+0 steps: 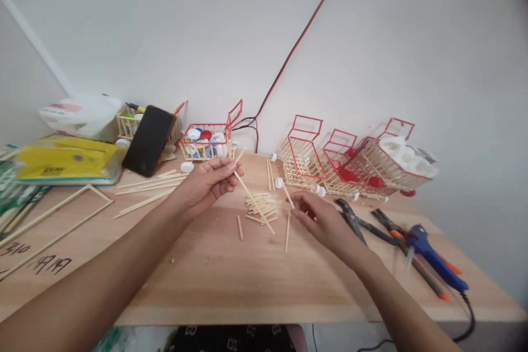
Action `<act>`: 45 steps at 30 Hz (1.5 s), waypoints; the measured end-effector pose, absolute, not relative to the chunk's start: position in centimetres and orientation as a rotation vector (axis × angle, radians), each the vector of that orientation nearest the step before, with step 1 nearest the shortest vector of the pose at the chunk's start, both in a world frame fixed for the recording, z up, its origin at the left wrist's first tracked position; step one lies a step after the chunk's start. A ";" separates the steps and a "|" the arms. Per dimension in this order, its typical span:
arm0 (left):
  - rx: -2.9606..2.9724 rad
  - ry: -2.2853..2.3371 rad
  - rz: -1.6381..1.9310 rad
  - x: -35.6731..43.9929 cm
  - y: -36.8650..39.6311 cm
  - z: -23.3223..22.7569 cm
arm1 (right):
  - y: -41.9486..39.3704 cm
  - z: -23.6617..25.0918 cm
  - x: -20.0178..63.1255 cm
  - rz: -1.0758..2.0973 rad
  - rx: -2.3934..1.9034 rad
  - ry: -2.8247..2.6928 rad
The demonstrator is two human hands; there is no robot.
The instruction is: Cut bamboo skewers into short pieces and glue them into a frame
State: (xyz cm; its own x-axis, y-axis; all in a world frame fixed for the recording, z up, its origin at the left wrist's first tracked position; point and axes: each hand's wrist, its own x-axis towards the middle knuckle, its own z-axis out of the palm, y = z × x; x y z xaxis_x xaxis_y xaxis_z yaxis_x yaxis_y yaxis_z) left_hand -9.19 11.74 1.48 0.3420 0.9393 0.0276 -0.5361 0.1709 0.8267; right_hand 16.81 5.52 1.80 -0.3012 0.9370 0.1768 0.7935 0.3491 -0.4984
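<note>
Head view: caps (202, 136) in basket (205, 153)

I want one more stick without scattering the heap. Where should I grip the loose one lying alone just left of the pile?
Probably pinch the lone stick at mid-length, from straight above: it lies flat on the table, apart from the pile, with bare wood either side.

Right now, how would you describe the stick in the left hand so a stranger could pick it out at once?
Start at the wooden table and find the pile of short sticks near its middle. Just left of the pile the left hand is raised, pinching one thin bamboo stick that slants down toward the pile. It is longer than the pile's sticks, and one end is lifted.
</note>
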 end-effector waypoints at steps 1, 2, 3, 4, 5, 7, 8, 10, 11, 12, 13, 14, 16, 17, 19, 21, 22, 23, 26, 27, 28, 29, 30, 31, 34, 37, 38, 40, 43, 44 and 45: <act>0.867 0.584 1.124 -9.1 11.7 1.4 | 5.8 1.9 17.2 0.512 -1.486 -2.125; 0.874 0.601 1.109 -9.0 11.7 1.2 | 6.1 2.0 17.3 0.579 -1.447 -2.084; 0.881 0.619 1.089 -8.8 11.6 1.0 | 6.4 2.1 17.3 0.647 -1.407 -2.050; 0.889 0.639 1.066 -8.7 11.6 0.7 | 6.7 2.2 17.0 0.713 -1.368 -2.020; 0.897 0.655 1.048 -8.5 11.5 0.5 | 7.0 2.2 16.6 0.772 -1.336 -1.997; 0.916 0.676 1.020 -8.2 11.5 0.0 | 7.6 2.3 15.6 0.841 -1.292 -1.957; 0.923 0.684 1.018 -8.1 11.4 -0.2 | 7.9 2.3 15.1 0.851 -1.281 -1.941; 0.930 0.702 1.023 -7.9 11.3 -0.3 | 8.3 2.0 14.3 0.834 -1.263 -1.917; 0.930 0.716 1.027 -7.8 11.2 -0.3 | 8.4 1.7 14.0 0.819 -1.259 -1.907; 0.932 0.730 1.028 -7.7 11.1 -0.2 | 8.4 1.4 13.8 0.802 -1.258 -1.901; 0.934 0.743 1.028 -7.6 11.0 -0.1 | 8.4 1.2 13.8 0.785 -1.261 -1.898; 0.937 0.756 1.026 -7.6 10.9 -0.1 | 8.2 0.9 13.7 0.766 -1.273 -1.892; 0.944 0.778 1.019 -7.4 10.8 0.0 | 7.9 0.8 13.8 0.720 -1.306 -1.877; 0.948 0.785 1.012 -7.3 10.7 0.0 | 7.7 0.8 13.8 0.693 -1.318 -1.873; 0.953 0.801 0.989 -7.2 10.6 0.0 | 7.3 1.1 13.8 0.638 -1.338 -1.870; 0.959 0.808 0.967 -7.0 10.5 -0.1 | 7.0 1.4 13.8 0.603 -1.355 -1.872; 0.962 0.810 0.960 -7.0 10.4 -0.1 | 6.9 1.5 13.7 0.598 -1.365 -1.872; 0.966 0.809 0.955 -6.9 10.4 -0.1 | 6.9 1.5 13.7 0.598 -1.374 -1.875; 0.976 0.809 0.945 -6.7 10.3 -0.2 | 6.8 1.6 13.7 0.605 -1.382 -1.892; 0.975 0.811 0.946 -6.7 10.3 -0.2 | 6.9 1.5 13.7 0.604 -1.381 -1.896; 0.973 0.814 0.948 -6.7 10.3 -0.2 | 6.9 1.5 13.7 0.605 -1.382 -1.899; 0.970 0.817 0.950 -6.7 10.3 -0.2 | 6.9 1.4 13.7 0.605 -1.382 -1.900; 0.967 0.819 0.951 -6.6 10.3 -0.1 | 6.9 1.4 13.8 0.605 -1.381 -1.900; 0.966 0.819 0.952 -6.7 10.3 -0.1 | 6.9 1.4 13.8 0.603 -1.379 -1.900; 0.964 0.814 0.949 -6.7 10.4 -0.1 | 6.9 1.4 13.7 0.593 -1.375 -1.904; 0.968 0.818 0.947 -6.8 10.3 -0.1 | 6.9 1.4 13.7 0.587 -1.388 -1.906; 0.972 0.821 0.945 -6.8 10.3 -0.1 | 6.9 1.4 13.7 0.586 -1.391 -1.905; 0.976 0.828 0.942 -6.8 10.3 0.0 | 6.9 1.4 13.6 0.585 -1.392 -1.907; 0.975 0.841 0.945 -6.7 10.3 -0.1 | 7.0 1.4 13.6 0.585 -1.384 -1.915; 0.976 0.842 0.945 -6.7 10.3 -0.1 | 7.0 1.4 13.6 0.585 -1.383 -1.917; 0.976 0.841 0.946 -6.7 10.3 -0.1 | 7.0 1.3 13.7 0.584 -1.381 -1.917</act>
State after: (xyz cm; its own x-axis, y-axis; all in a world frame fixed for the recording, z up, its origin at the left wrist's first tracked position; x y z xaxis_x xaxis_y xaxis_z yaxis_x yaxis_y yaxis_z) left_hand -6.75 10.31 -0.10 0.3553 0.9218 -0.1548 -0.2618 0.2571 0.9302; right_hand 13.66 6.98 1.33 -0.1934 0.9425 0.2727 0.6306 0.3323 -0.7014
